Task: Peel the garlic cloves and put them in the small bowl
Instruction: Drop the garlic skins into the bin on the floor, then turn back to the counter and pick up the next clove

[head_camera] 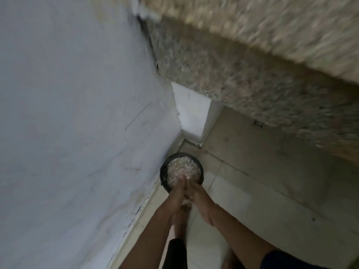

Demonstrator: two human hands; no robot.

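Down at six o'clock from the middle of the view, a dark round container (pixel 162 171) sits on the tiled floor (pixel 252 191), tucked into the corner and just beside the pale wall (pixel 77 113) at its nine o'clock. It is heaped with pale flaky bits (pixel 183 166); through the blur I cannot tell whether they are garlic skins or cloves.

The person's left hand (pixel 177 192) and right hand (pixel 195 194) meet over the container's six o'clock rim, pressed against each other, and they cover that edge of the heap. The fingers point towards the bits, but they are too smeared to tell whether they pinch anything.

A bare foot (pixel 183 210) shows between the forearms, at six o'clock from the hands. At twelve o'clock from the container stands a white pillar (pixel 191 111), and a speckled stone counter (pixel 223 74) juts out above it towards two o'clock, overhanging the floor.
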